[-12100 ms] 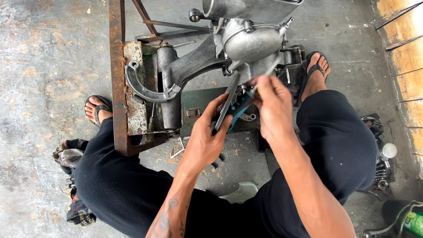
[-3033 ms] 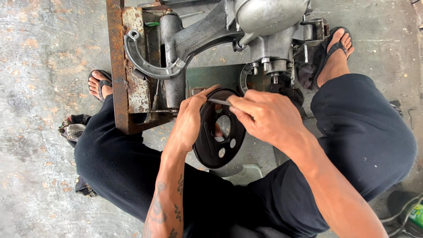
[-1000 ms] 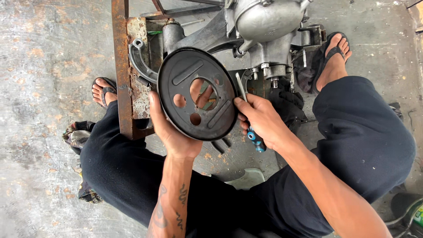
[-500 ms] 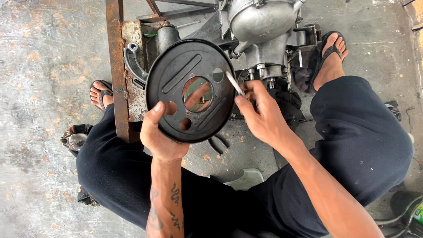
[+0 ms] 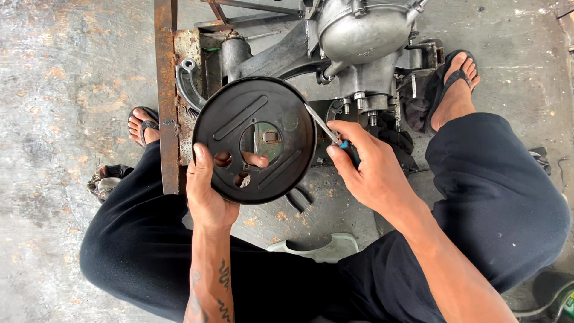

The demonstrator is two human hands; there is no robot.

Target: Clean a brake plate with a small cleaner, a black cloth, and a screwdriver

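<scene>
Nearest, the person's two legs in dark trousers [image 5: 137, 251] spread wide over the concrete floor [image 5: 66, 78], and a pale low stool [image 5: 323, 248] shows between them. The left hand [image 5: 206, 191] rises from a tattooed forearm and grasps the round black metal plate [image 5: 254, 140] by its lower left rim: the thumb lies along the front edge, and a fingertip shows through the plate's large central opening. The plate is held up off the floor, roughly face-on to the camera, in front of the engine stand; it carries two raised slanted ribs and two small round holes near the thumb. The right hand [image 5: 368, 167] is clenched around a blue-handled screwdriver [image 5: 329, 134], whose thin steel shaft slants up and to the left so that its tip meets the plate's right edge. Just behind the plate stands a rusty steel frame [image 5: 164, 90], with a curved grey brake shoe [image 5: 188, 84] beside its upright. Farther back, a silver engine casing [image 5: 359, 36] sits on that frame, with bolts and studs hanging below it just above the right hand. On either side, the person's feet in sandals rest on the floor, the left foot [image 5: 143, 125] beside the frame and the right foot [image 5: 454, 90] beside the casing.
</scene>
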